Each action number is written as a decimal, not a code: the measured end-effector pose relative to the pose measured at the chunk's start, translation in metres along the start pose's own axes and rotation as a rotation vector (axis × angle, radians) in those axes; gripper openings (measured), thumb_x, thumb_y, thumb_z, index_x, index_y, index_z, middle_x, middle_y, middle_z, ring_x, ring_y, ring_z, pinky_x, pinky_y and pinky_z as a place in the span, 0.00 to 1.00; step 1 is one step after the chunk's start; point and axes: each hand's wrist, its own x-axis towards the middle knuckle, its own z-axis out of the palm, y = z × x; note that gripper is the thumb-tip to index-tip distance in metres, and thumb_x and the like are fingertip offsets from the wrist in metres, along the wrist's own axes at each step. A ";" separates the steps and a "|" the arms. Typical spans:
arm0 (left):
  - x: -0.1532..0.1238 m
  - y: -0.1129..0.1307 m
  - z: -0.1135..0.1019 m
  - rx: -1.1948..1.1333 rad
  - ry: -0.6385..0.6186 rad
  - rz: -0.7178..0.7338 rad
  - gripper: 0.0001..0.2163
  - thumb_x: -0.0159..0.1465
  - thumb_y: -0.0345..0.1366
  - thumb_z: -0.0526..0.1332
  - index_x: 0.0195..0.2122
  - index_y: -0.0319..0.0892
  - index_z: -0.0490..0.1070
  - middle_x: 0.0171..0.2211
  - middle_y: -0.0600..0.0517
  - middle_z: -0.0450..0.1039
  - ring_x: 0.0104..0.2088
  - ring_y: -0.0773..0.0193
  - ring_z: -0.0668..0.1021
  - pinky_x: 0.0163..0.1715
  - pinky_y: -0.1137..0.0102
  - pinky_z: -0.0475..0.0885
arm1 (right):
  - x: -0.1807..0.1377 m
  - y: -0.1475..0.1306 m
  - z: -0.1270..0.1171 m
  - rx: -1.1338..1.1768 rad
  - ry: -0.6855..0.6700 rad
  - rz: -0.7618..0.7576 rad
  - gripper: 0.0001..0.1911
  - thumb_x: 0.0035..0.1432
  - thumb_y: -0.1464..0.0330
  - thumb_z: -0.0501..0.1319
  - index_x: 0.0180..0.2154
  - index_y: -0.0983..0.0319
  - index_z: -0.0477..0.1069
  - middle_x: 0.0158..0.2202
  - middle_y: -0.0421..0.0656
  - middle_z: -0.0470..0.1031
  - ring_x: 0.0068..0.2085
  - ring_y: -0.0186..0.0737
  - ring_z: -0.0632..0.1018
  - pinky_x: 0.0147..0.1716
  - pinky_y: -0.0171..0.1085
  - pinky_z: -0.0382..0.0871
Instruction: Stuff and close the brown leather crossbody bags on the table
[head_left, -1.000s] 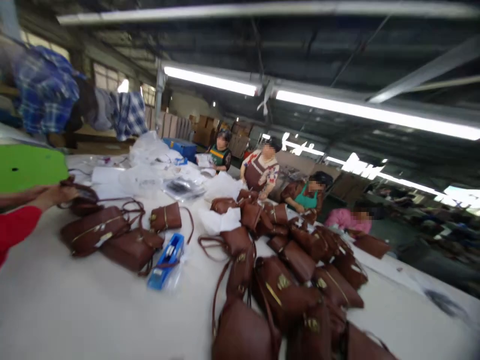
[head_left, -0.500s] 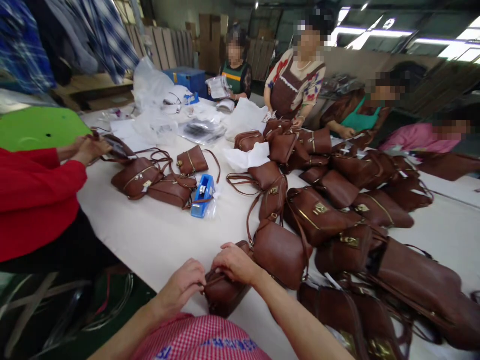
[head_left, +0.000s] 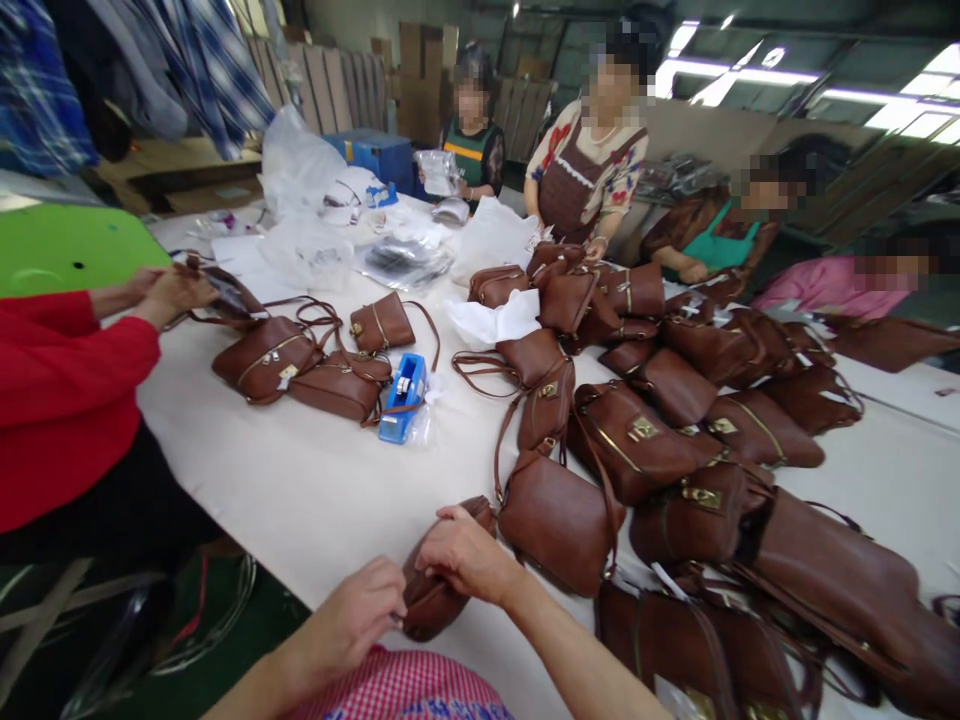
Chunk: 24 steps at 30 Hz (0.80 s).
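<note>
While the right hand (head_left: 471, 560) is clamped over the top of a small brown leather bag (head_left: 433, 614) at the white desk's (head_left: 322, 490) near edge, the left hand (head_left: 371, 605) curls at its left end — whether pinching it, I cannot tell. A larger brown leather shoulder bag (head_left: 556, 522) lies just right — a blue plastic tape dispenser (head_left: 402, 400) farther off.

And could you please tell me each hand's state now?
Left hand: closed at the brown bag; whether it pinches anything cannot be told.
Right hand: curled over that bag, holding it.
</note>
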 end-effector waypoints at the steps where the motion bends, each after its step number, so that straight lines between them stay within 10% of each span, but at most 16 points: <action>1: -0.005 -0.001 0.005 0.009 0.017 -0.005 0.13 0.69 0.31 0.46 0.35 0.43 0.69 0.33 0.50 0.69 0.38 0.63 0.69 0.38 0.70 0.64 | -0.002 0.000 0.005 0.003 0.022 0.003 0.07 0.58 0.74 0.60 0.37 0.58 0.74 0.33 0.38 0.80 0.39 0.36 0.77 0.58 0.44 0.58; 11: -0.030 -0.015 0.021 0.139 0.126 0.012 0.12 0.68 0.27 0.47 0.41 0.45 0.69 0.35 0.51 0.69 0.37 0.64 0.70 0.36 0.73 0.66 | 0.002 -0.011 0.004 0.090 0.057 0.109 0.10 0.61 0.75 0.58 0.40 0.57 0.74 0.38 0.39 0.80 0.44 0.35 0.78 0.66 0.49 0.47; 16: -0.043 -0.018 0.037 0.097 0.219 -0.107 0.11 0.67 0.28 0.48 0.41 0.46 0.69 0.44 0.50 0.70 0.40 0.65 0.73 0.41 0.75 0.70 | -0.026 -0.016 -0.022 0.037 0.119 0.174 0.23 0.59 0.59 0.64 0.55 0.57 0.66 0.59 0.50 0.68 0.62 0.46 0.67 0.66 0.59 0.44; 20: -0.036 -0.009 0.046 0.107 0.202 -0.034 0.11 0.63 0.26 0.50 0.38 0.47 0.69 0.48 0.51 0.72 0.44 0.63 0.74 0.44 0.74 0.71 | -0.062 -0.003 -0.018 -0.068 0.084 0.187 0.41 0.48 0.49 0.69 0.57 0.64 0.62 0.64 0.62 0.59 0.64 0.55 0.63 0.63 0.53 0.59; 24: -0.031 -0.003 0.043 0.017 0.224 -0.116 0.09 0.64 0.28 0.51 0.36 0.45 0.69 0.45 0.50 0.72 0.44 0.62 0.74 0.44 0.73 0.71 | -0.078 -0.002 0.005 -0.242 0.069 0.043 0.32 0.51 0.54 0.69 0.52 0.63 0.65 0.65 0.63 0.56 0.63 0.57 0.64 0.59 0.53 0.65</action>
